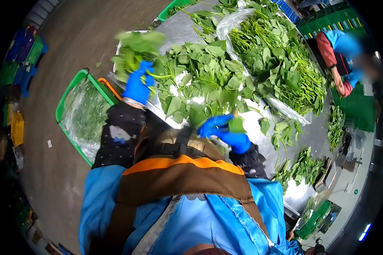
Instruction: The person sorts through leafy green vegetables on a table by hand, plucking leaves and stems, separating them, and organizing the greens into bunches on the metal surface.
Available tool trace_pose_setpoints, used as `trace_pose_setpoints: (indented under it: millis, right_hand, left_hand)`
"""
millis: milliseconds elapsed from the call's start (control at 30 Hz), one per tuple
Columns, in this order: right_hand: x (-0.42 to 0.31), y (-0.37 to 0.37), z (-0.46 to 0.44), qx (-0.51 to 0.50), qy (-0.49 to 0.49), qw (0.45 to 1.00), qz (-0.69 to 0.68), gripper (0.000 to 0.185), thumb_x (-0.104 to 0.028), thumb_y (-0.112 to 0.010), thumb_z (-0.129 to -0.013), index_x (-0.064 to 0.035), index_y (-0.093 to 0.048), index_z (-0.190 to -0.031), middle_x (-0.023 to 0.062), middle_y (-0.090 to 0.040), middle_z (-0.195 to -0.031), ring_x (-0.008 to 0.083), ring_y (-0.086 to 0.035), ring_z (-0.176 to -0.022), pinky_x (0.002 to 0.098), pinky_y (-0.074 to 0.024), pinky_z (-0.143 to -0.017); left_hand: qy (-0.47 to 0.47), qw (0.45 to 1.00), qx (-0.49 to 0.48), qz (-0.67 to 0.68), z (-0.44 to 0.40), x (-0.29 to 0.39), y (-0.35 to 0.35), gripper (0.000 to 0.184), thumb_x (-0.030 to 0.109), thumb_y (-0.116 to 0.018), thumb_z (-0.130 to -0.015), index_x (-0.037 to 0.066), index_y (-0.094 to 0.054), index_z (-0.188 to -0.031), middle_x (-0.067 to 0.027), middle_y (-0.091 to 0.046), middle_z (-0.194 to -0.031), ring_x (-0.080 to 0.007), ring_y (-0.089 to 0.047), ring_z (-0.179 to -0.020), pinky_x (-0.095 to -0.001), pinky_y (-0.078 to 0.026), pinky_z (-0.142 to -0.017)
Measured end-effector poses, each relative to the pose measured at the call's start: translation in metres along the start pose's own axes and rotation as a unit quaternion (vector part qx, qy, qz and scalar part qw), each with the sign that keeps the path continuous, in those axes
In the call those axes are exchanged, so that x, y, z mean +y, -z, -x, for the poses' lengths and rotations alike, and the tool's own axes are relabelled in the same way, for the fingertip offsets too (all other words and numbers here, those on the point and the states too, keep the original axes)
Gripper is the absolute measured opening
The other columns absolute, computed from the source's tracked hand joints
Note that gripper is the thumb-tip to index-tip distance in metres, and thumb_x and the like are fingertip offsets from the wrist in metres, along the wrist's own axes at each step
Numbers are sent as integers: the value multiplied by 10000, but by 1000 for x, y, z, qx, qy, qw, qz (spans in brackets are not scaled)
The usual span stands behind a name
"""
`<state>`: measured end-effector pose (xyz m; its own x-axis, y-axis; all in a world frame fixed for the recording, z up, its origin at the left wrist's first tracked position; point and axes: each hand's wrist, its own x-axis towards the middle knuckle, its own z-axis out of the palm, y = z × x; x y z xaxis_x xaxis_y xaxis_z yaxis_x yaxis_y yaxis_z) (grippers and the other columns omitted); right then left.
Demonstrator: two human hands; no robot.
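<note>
My left hand (138,83), in a blue glove, is wrapped round the stems of a leafy green bunch (137,51) over the table's left edge. The bunch is blurred. My right hand (225,131), also gloved in blue, is low at the table's near edge, beside loose greens (204,63). A single leaf (237,125) lies against its fingers; whether they grip it is unclear. Beyond, a large heap of long-stemmed greens (281,63) rests on clear plastic film (225,29) on the metal table (174,32).
A green crate (64,95) lined with plastic film stands on the floor at the left. Across the table at the right is a co-worker (334,51) near stacked green crates (336,21). Smaller piles of greens (308,165) lie at the right.
</note>
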<state>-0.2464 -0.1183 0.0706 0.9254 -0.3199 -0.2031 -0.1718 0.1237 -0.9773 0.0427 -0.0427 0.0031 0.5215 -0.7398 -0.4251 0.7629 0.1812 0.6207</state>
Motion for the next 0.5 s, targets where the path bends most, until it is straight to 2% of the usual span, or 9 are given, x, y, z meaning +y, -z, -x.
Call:
trace_pose_setpoints:
  millis: [67, 100, 133, 200, 267, 333, 367, 433, 500]
  right_hand:
    - [27, 28, 18, -86, -98, 991, 9, 208, -61, -580, -766, -25, -627, -966, 122, -629, -865, 178, -598, -787, 292, -464, -736]
    - [73, 57, 20, -100, -66, 944, 307, 288, -111, -615, -727, -96, -612, -1014, 127, -622, -902, 230, -610, -770, 317, -472, -723]
    - [48, 54, 20, -70, -114, 821, 556, 286, -148, -634, -704, -131, -614, -989, 115, -613, -907, 276, -605, -754, 343, -477, -673]
    - [29, 58, 3, 21, -141, 760, 635, 233, -159, -618, -728, -109, -610, -955, 97, -613, -858, 282, -598, -736, 343, -472, -625]
    - [6, 42, -33, 149, 26, 866, 476, 208, -160, -612, -744, -100, -613, -943, 93, -618, -853, 249, -606, -715, 322, -470, -598]
    - [6, 21, -73, 192, 119, 938, 265, 157, -173, -612, -771, -58, -640, -875, 97, -630, -845, 226, -610, -703, 277, -463, -597]
    - [12, 11, -94, 193, 56, 966, 161, 191, -215, -619, -771, -58, -645, -875, 108, -630, -834, 234, -610, -702, 283, -462, -600]
    - [19, -6, -133, 217, -26, 898, 381, 271, -340, -618, -732, -77, -643, -795, 125, -621, -772, 295, -600, -701, 366, -466, -620]
    - [57, -9, -158, 175, -37, 853, 490, 265, -337, -616, -725, -75, -636, -761, 124, -615, -743, 308, -594, -696, 381, -465, -622]
  left_hand:
    - [-19, 999, -12, -34, -2, 27, 14, 240, 264, -551, -845, 24, -557, -852, -52, -544, -722, -121, -478, -531, -227, -386, -492]
    - [-26, 999, 17, -26, 1, 29, 12, 247, 259, -535, -855, 13, -555, -862, -75, -565, -781, -143, -508, -587, -249, -414, -561]
    - [-35, 998, 43, -18, 1, 29, 7, 253, 253, -518, -864, 2, -554, -873, -98, -585, -840, -165, -538, -642, -272, -442, -630]
    - [-13, 999, -5, 39, 8, 23, -6, 259, 246, -494, -876, -6, -552, -881, -113, -595, -884, -189, -553, -697, -302, -443, -706]
    - [-10, 998, -18, 66, 10, 15, -7, 266, 246, -478, -884, -10, -551, -889, -127, -600, -926, -198, -563, -729, -312, -447, -739]
    - [-26, 998, -2, 53, 2, 1, 4, 275, 252, -470, -889, -11, -550, -899, -140, -600, -966, -191, -567, -740, -301, -455, -728]
    - [-57, 998, 5, -16, 0, -1, 12, 263, 255, -485, -883, 0, -549, -900, -114, -603, -907, -165, -557, -706, -284, -456, -668]
    - [-107, 991, 7, -77, -1, -4, 17, 238, 242, -503, -876, 8, -546, -897, -93, -595, -857, -150, -546, -675, -276, -449, -626]
    - [-129, 986, 41, -93, 7, -3, 9, 198, 212, -546, -854, 20, -537, -899, -62, -571, -779, -137, -525, -619, -268, -432, -576]
